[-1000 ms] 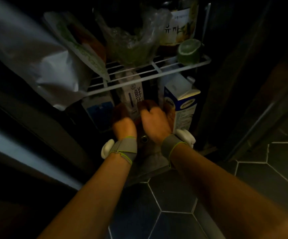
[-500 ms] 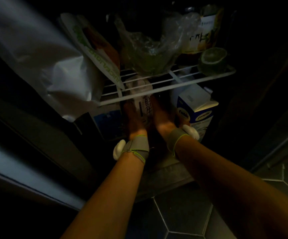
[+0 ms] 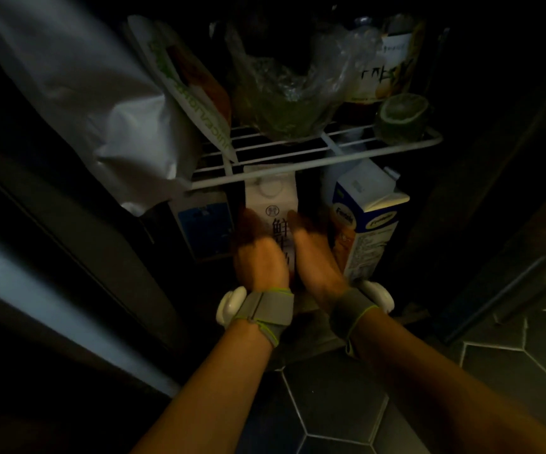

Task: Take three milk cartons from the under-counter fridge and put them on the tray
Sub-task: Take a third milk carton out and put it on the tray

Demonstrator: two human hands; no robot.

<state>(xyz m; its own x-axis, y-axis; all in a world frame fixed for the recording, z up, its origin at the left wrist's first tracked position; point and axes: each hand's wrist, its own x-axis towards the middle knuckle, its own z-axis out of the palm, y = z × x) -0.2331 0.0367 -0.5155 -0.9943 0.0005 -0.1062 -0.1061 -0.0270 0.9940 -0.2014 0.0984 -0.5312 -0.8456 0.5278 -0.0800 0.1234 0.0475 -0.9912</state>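
Note:
Inside the dark under-counter fridge, a white milk carton (image 3: 271,199) with black characters stands upright in the middle of the lower level, under the wire shelf (image 3: 317,158). My left hand (image 3: 258,253) presses its left side and my right hand (image 3: 314,253) its right side, so both hold it. A blue-and-white carton (image 3: 368,217) stands just to the right, close to my right wrist. Another carton with a blue label (image 3: 204,227) sits to the left, half in shadow. The tray is out of view.
The wire shelf carries a clear plastic bag of greens (image 3: 291,93), a flat green-printed packet (image 3: 186,83), a labelled jar (image 3: 386,67) and a cut lime (image 3: 402,113). A white bag (image 3: 78,86) hangs at the left. Dark hexagon floor tiles (image 3: 330,404) lie below.
Both hands have reached deeper into the fridge and closed in on the two sides of the white carton. The view has moved nearer to the shelf.

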